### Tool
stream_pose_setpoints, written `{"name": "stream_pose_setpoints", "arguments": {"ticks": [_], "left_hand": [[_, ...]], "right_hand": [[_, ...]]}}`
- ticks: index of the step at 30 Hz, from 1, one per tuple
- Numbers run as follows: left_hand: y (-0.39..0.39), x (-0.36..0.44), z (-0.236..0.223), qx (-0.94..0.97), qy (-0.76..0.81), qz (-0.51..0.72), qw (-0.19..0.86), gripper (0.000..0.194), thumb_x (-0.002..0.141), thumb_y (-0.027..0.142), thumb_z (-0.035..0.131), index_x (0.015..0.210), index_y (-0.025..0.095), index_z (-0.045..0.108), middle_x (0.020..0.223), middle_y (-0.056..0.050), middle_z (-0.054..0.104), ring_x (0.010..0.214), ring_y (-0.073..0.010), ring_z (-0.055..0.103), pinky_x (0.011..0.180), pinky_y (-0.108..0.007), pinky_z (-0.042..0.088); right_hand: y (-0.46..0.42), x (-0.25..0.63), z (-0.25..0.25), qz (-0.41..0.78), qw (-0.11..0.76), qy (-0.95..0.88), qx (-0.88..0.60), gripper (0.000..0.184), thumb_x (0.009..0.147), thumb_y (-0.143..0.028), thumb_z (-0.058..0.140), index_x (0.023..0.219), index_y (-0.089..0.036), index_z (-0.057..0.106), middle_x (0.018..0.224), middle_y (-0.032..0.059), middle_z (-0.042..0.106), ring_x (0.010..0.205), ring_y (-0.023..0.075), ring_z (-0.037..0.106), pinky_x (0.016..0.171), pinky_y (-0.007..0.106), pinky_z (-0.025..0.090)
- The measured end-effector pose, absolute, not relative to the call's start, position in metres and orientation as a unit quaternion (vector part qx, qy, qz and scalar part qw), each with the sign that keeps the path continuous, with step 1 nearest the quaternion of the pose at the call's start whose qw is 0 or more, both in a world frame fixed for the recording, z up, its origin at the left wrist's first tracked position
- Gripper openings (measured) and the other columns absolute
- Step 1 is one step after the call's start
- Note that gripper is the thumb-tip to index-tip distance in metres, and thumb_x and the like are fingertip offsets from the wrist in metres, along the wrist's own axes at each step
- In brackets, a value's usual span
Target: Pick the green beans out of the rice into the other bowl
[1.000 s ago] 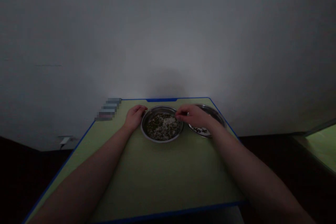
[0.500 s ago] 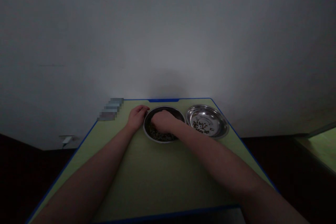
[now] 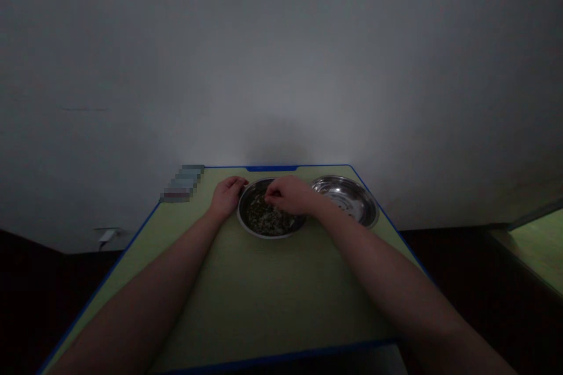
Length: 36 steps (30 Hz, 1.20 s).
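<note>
A steel bowl holding a mix of dark beans and white grains sits at the far middle of a green table. My left hand rests on the bowl's left rim, fingers curled against it. My right hand hovers over the bowl with its fingertips pinched together above the mix; whether anything is between them is too small to tell. A second steel bowl stands just to the right, partly hidden by my right wrist.
The green table has a blue edge and stands against a pale wall. A blurred small object lies at the far left corner. Another green surface shows at the right edge. The floor around is dark.
My right hand moved from above the right bowl down into the middle bowl, then lifted slightly with pinched fingers. My left hand stayed on the rim.
</note>
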<state>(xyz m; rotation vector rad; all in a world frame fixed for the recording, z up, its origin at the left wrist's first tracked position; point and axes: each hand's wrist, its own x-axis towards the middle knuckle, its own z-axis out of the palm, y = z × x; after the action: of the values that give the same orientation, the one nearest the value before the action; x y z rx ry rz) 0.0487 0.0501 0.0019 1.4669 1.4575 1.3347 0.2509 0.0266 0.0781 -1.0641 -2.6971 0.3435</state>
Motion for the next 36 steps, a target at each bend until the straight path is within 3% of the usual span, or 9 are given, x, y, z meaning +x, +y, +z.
{"name": "stream_pose_setpoints", "arguments": {"ticks": [8,13,18,28,36], "left_hand": [[0.051,0.048,0.000,0.548,0.553,0.515,0.357,0.028,0.070,0.042,0.053,0.071,0.017,0.064,0.053,0.002,0.056,0.051,-0.0127,0.050,0.050,-0.024,0.039],[0.049,0.050,0.002,0.542,0.552,0.521,0.360,0.028,0.070,0.042,0.053,0.071,0.016,0.064,0.054,0.001,0.056,0.050,-0.0122,0.050,0.049,-0.023,0.039],[0.048,0.049,0.002,0.539,0.552,0.520,0.367,0.028,0.070,0.042,0.053,0.073,0.016,0.064,0.053,0.001,0.056,0.049,-0.0122,0.050,0.049,-0.023,0.039],[0.047,0.049,0.004,0.527,0.555,0.524,0.373,0.029,0.067,0.043,0.056,0.071,0.016,0.064,0.055,0.000,0.059,0.050,-0.0136,0.052,0.051,-0.025,0.040],[0.045,0.050,0.007,0.531,0.559,0.520,0.368,0.026,0.069,0.041,0.054,0.069,0.017,0.063,0.049,0.002,0.054,0.047,-0.0121,0.048,0.048,-0.024,0.038]], "right_hand": [[0.018,0.279,0.083,0.186,0.194,-0.886,-0.377,0.016,0.078,-0.024,0.054,0.081,-0.017,0.068,0.072,0.0021,0.064,0.064,0.0111,0.051,0.061,0.023,0.035],[0.006,0.332,0.088,0.218,0.263,-0.832,-0.437,0.017,0.076,-0.033,0.057,0.075,-0.017,0.063,0.061,-0.0017,0.054,0.056,0.0103,0.046,0.053,0.023,0.034],[-0.002,0.375,0.078,0.249,0.329,-0.786,-0.461,0.022,0.076,-0.039,0.056,0.072,-0.018,0.059,0.067,0.0012,0.057,0.064,0.0135,0.051,0.060,0.027,0.041],[0.001,0.395,0.064,0.321,0.337,-0.772,-0.434,0.023,0.078,-0.038,0.053,0.079,-0.017,0.061,0.076,0.0035,0.060,0.072,0.0147,0.055,0.067,0.028,0.044],[-0.003,0.391,0.068,0.353,0.348,-0.745,-0.447,0.031,0.077,-0.047,0.049,0.066,-0.018,0.052,0.059,-0.0017,0.047,0.056,0.0111,0.044,0.054,0.024,0.037]]}}
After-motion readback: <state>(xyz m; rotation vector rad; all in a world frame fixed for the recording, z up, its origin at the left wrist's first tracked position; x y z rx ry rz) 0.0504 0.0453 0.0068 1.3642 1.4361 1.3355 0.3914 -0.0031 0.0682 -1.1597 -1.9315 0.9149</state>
